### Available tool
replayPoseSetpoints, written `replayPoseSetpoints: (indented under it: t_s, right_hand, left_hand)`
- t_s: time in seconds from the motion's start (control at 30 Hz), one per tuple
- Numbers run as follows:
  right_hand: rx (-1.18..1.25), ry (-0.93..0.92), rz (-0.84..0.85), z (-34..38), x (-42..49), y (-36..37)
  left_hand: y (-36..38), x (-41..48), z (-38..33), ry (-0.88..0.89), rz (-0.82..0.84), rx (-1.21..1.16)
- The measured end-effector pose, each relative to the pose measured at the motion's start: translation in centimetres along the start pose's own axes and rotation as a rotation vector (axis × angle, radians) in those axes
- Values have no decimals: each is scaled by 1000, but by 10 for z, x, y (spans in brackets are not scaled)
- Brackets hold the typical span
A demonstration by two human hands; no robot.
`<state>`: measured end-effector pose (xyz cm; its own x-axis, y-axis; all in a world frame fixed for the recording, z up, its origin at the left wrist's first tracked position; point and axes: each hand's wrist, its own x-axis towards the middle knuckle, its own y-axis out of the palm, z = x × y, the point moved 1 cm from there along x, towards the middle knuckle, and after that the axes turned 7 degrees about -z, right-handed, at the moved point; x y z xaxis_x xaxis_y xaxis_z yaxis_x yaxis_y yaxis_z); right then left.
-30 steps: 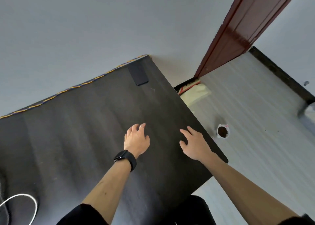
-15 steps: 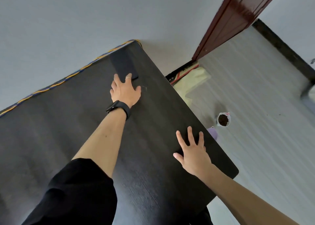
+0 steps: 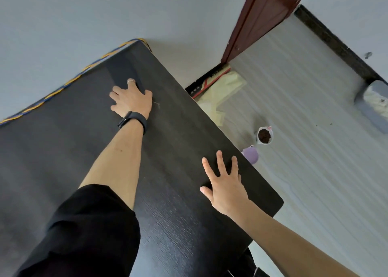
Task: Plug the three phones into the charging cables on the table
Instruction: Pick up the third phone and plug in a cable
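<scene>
1. The left hand (image 3: 131,101) reaches far across the dark wood-grain table (image 3: 178,203), palm down, fingers curled onto the near end of a black phone (image 3: 123,72) lying flat near the table's far corner.
2. Whether those fingers actually grip the phone or only press on it cannot be told; the phone is blurred and blends into the tabletop.
3. A ring (image 3: 130,80) shows on one finger of the left hand, a black smartwatch (image 3: 134,120) sits on the wrist, and a black sleeve (image 3: 84,234) covers the upper arm.
4. The right hand (image 3: 225,184) is empty, fingers spread, palm down over the table's right edge, well apart from the left hand and nearer the person.
5. A braided yellow-and-blue cable (image 3: 63,87) runs along the table's far edge, beyond and to the left of the left hand.
6. On the grey floor past the right hand's fingertips stand a purple mug (image 3: 251,155) and, just beyond it, a white cup of dark soil (image 3: 265,135).
7. A reddish-brown door frame (image 3: 262,14) rises further off, above the right hand.
</scene>
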<state>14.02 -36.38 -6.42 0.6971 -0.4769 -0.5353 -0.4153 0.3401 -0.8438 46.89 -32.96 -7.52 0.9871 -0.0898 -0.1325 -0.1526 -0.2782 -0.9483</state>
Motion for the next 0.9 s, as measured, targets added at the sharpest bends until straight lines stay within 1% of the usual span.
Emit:
replayPoseSetpoints:
  t_s: [0.13, 0.23, 0.3, 0.37, 0.43, 0.47, 0.5, 0.53, 0.6, 0.63, 0.67, 0.73, 0.83, 0.9]
  right_hand:
    - [-21, -3, 2, -3, 4, 1]
    - [-17, -6, 6, -2, 3, 2]
    - [1, 8, 41, -1, 1, 0]
    - [40, 27, 92, -2, 5, -5]
    - [117, 31, 167, -2, 12, -19]
    - [207, 53, 207, -2, 16, -27]
    - [320, 95, 243, 0, 15, -41]
    - [502, 152, 290, 2, 12, -55]
    - [920, 351, 256, -1, -7, -79]
    - [1139, 453, 266, -4, -19, -84]
    - [1308, 490, 289, -6, -35, -90]
    - [1425, 505, 354, -12, -69, -95]
    - [1452, 455, 496, -24, -112, -83]
    - [1482, 403, 573, -28, -137, -76]
  left_hand:
    - [-8, -19, 9, 25, 68, -80]
    - [-20, -48, 20, 12, 120, -267]
    - [-34, -68, 26, -23, 189, -414]
    - [-50, -89, 34, -149, 376, -638]
    - [-66, -112, 45, -299, 657, -910]
    - [-74, -127, 53, -335, 795, -1006]
    - [-83, -142, 62, -335, 906, -1059]
    - [-92, -158, 70, -316, 990, -1075]
    - [-109, -190, 87, -280, 1125, -1067]
    - [-113, -204, 95, -272, 1186, -1065]
    - [-119, -217, 102, -265, 1234, -1067]
    - [-129, -244, 113, -241, 1298, -1060]
    - [-144, -279, 126, -190, 1369, -1012]
    - [-155, -297, 134, -142, 1386, -958]
